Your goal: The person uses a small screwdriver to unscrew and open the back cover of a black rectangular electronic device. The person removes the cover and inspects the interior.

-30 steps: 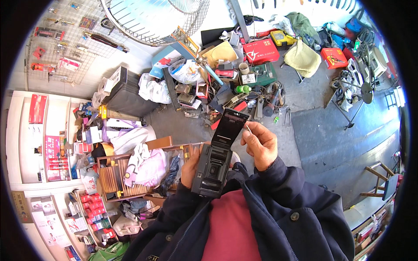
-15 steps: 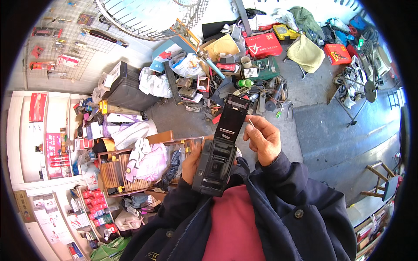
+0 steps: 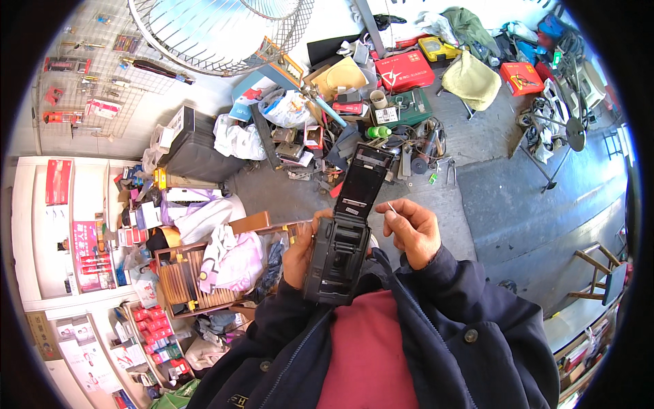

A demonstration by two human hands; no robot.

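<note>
A black film camera [image 3: 337, 262] with its back door [image 3: 364, 178] swung wide lies in front of my chest, its inner film chamber facing up. My left hand [image 3: 298, 255] is closed round the camera's left side, fingers partly hidden beneath it. Just right of the door, my right hand [image 3: 414, 228] pinches a thin, pale, short stick [image 3: 390, 206] between thumb and forefinger. Its exact kind is too small to make out. The stick's tip is apart from the camera.
Ahead, a floor pile holds tools, a green bottle [image 3: 379, 131] and a red box [image 3: 405, 70]. A wire fan guard [image 3: 225, 65] hangs over the upper left. To my left stand an open wooden drawer [image 3: 184, 312] and white shelves [image 3: 85, 297]; a stool [image 3: 613, 285] stands right.
My right hand has drawn slightly down and away from the camera's door, still pinching the stick. The camera stays in my left hand, and the view has shifted a little.
</note>
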